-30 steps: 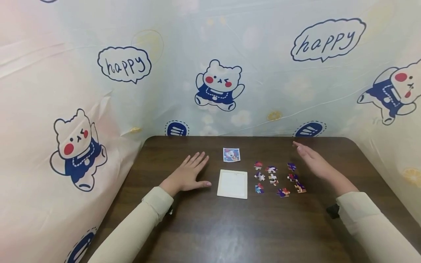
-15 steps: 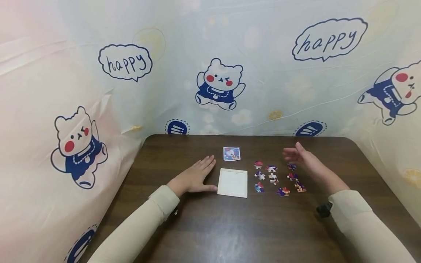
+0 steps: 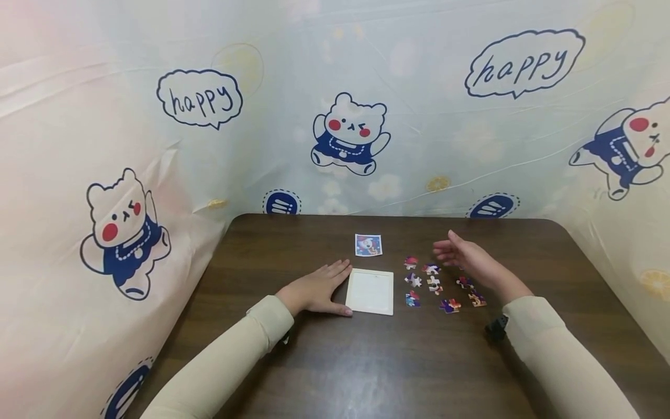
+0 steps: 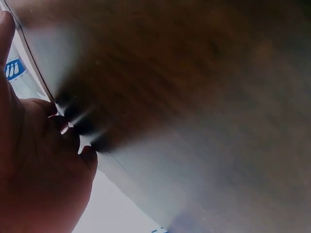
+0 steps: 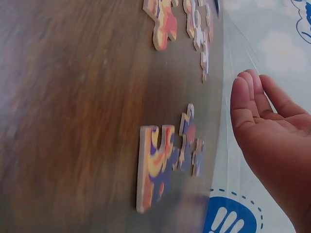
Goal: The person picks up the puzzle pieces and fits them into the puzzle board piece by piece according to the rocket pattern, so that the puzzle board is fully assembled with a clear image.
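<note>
My left hand (image 3: 320, 289) lies by the left edge of a white square puzzle tray (image 3: 370, 292), its straight fingertips and spread thumb right at the rim. In the left wrist view the same hand (image 4: 43, 160) shows with dark shadows under the fingertips. Several jigsaw pieces, among them a white and purple piece (image 3: 413, 280) and an orange and purple piece (image 3: 450, 305), are scattered right of the tray. Over the far right pieces hovers my right hand (image 3: 468, 261), relaxed and holding nothing. A corner-like jigsaw piece (image 5: 154, 167) appears below it in the right wrist view.
A small square picture card (image 3: 369, 245) with a cartoon figure lies behind the tray. The brown wooden table (image 3: 345, 361) has rounded far corners. Around it hangs a pale curtain (image 3: 419, 75) printed with bears and "happy" bubbles.
My left hand has slid right, up to the tray's left edge. My right hand has moved left, from beside the pieces to above them. Tray, card and pieces stay put.
</note>
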A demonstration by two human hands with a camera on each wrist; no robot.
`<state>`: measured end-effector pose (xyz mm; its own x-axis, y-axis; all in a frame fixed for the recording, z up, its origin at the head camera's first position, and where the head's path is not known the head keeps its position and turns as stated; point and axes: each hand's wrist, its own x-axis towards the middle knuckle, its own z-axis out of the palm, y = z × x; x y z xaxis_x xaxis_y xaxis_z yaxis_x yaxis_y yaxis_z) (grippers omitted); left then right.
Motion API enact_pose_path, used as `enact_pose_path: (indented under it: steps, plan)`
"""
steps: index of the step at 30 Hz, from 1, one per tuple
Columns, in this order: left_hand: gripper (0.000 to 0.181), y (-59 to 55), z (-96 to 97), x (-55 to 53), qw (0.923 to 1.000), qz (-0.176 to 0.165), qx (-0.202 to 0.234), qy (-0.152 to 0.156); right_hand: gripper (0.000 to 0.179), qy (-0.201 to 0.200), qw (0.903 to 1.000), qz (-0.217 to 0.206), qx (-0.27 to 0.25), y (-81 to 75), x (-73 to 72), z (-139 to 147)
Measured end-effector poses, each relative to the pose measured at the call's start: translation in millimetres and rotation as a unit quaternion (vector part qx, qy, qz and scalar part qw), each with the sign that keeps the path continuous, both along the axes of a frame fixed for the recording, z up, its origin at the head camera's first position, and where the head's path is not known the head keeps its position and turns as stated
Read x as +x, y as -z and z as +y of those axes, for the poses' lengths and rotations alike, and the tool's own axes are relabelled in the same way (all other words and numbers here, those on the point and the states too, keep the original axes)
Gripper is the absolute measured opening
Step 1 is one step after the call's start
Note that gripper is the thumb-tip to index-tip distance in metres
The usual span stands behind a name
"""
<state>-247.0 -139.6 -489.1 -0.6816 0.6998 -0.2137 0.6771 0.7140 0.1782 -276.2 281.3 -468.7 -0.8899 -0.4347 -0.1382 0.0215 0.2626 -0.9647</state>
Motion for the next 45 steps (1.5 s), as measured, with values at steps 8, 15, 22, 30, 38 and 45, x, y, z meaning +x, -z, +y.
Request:
enact_pose_path:
  steps: [8, 15, 22, 30, 38, 45]
  plan:
    - [0.111, 3.0, -0.7, -3.0, 0.9999, -0.010, -0.001, -0.007, 0.086, -0.008, 0.9995, -0.030, -0.012, 2.8, -10.6, -13.9]
    - [0.110, 3.0, -1.3, -2.0, 0.9998, -0.019, -0.002, -0.008, 0.084, -0.023, 0.9992, -0.028, -0.015, -1.2, -20.0, -29.3]
    - [0.110, 2.4, 0.2, -2.6, 0.9998, -0.014, -0.005, -0.011, 0.073, -0.004, 0.9978, -0.007, 0.066, 1.5, -32.7, -41.2]
    - [0.112, 1.7, -0.1, -2.7, 0.9998, -0.011, -0.016, -0.010, 0.059, -0.011, 0.9806, 0.020, 0.195, 5.2, -39.9, -57.1]
    - [0.112, 4.4, -0.1, -4.2, 0.9998, -0.015, -0.008, -0.012, 0.043, -0.034, 0.9594, 0.089, 0.265, 7.0, -41.8, -70.1]
    - [0.112, 4.5, 0.7, -2.7, 0.9997, -0.020, -0.008, -0.011, 0.034, -0.019, 0.9472, 0.106, 0.302, 12.0, -40.4, -75.3]
